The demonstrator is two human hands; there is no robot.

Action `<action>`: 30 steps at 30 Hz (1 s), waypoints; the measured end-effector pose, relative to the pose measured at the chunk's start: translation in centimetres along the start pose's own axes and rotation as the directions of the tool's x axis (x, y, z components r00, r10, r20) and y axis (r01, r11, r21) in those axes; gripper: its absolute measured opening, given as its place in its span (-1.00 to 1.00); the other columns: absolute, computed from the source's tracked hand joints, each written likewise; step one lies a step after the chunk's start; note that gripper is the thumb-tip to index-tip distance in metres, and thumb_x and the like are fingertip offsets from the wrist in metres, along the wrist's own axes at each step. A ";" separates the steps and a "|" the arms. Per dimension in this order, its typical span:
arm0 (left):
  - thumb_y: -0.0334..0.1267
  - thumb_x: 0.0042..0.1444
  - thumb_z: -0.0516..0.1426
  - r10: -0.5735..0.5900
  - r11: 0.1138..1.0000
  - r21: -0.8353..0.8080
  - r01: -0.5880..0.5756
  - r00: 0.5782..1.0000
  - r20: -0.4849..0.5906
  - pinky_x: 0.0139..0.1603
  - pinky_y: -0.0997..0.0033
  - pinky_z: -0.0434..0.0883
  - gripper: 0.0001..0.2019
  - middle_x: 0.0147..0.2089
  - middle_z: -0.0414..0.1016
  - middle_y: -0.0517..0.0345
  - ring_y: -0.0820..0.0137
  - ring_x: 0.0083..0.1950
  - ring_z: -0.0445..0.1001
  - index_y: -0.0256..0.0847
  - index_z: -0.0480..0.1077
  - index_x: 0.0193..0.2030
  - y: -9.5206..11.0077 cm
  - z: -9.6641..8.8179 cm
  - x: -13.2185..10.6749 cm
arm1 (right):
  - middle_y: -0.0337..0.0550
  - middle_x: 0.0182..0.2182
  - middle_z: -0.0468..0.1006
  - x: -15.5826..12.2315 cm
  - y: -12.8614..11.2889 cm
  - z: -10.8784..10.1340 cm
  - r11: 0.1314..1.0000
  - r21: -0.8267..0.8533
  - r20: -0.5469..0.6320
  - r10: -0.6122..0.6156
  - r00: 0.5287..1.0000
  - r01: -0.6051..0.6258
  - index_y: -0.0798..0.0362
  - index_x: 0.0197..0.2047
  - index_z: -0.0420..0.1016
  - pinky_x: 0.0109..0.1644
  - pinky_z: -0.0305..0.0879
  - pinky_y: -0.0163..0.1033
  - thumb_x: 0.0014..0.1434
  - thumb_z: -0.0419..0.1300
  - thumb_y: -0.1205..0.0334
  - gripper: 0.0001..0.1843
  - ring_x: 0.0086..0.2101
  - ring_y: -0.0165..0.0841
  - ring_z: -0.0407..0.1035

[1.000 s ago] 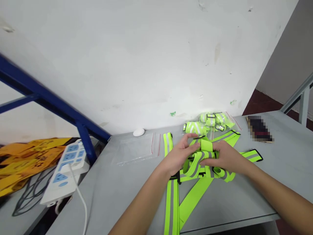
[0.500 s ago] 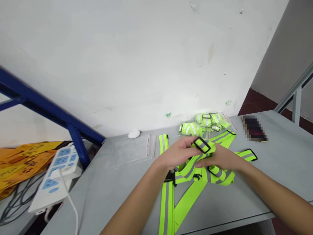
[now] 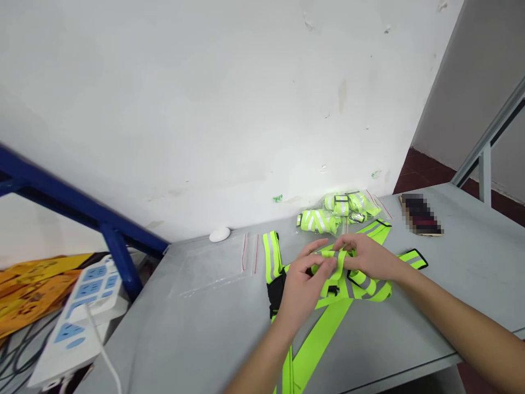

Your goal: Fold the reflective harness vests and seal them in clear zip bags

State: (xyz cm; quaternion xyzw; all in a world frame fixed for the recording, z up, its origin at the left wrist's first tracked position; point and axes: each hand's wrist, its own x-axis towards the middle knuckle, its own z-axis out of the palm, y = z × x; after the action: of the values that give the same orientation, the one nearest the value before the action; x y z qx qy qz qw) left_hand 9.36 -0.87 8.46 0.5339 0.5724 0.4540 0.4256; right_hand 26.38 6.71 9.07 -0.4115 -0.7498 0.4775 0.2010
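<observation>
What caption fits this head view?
Both hands, left hand and right hand, fold a neon-yellow reflective strap vest on a grey table.

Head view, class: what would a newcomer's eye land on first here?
Most striking is the neon yellow-green reflective strap at the middle of the grey table, with the left hand and right hand both pinching a folded part of it. Behind it, by the white wall, lie bagged rolled straps.

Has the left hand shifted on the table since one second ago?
Yes. The left hand has drawn back toward the table's near edge, away from the bagged reflective bands by the wall, while gripping the reflective strap.
</observation>
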 end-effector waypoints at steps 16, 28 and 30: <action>-0.11 -0.14 0.41 -0.439 0.846 -0.212 0.490 0.864 0.245 -0.10 0.25 0.47 -0.34 -0.19 0.60 0.09 0.13 -0.07 0.55 -0.04 0.39 0.16 -0.1 -2.8 -0.3 | -0.11 -0.01 0.42 -1.0 -1.0 -2.6 0.914 0.392 0.053 -0.137 0.989 0.106 -0.12 0.18 0.28 -0.10 0.36 -0.19 0.27 0.09 0.04 -0.57 -0.10 -0.26 0.40; -0.04 0.04 0.29 -0.154 0.987 -0.029 0.155 0.987 0.051 0.34 0.07 0.17 -0.52 0.29 0.33 0.11 0.01 0.37 0.15 0.00 0.44 0.13 -0.8 -3.7 -0.5 | -0.03 0.22 0.29 -0.4 -0.1 -1.0 0.952 0.166 -0.140 -0.235 0.962 0.256 -0.25 0.29 0.02 0.20 0.22 0.04 0.00 0.39 -0.09 -0.11 0.12 -0.15 0.31; -0.06 0.04 0.29 -0.124 0.992 0.013 0.124 0.982 0.140 0.34 0.05 0.17 -0.56 0.23 0.40 0.12 0.01 0.34 0.21 0.01 0.47 0.10 -0.8 -3.7 -0.8 | -0.02 0.16 0.36 -0.1 0.0 -0.9 0.953 0.200 -0.099 -0.213 0.972 0.229 -0.20 0.26 0.13 0.18 0.24 0.05 0.03 0.34 -0.15 -0.20 0.10 -0.14 0.33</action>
State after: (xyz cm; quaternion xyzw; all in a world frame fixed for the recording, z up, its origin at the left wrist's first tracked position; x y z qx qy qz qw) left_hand 5.62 -1.93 8.49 0.5287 0.5741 0.3866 0.4913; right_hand 27.09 7.11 9.53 -0.3196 -0.7281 0.5126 0.3240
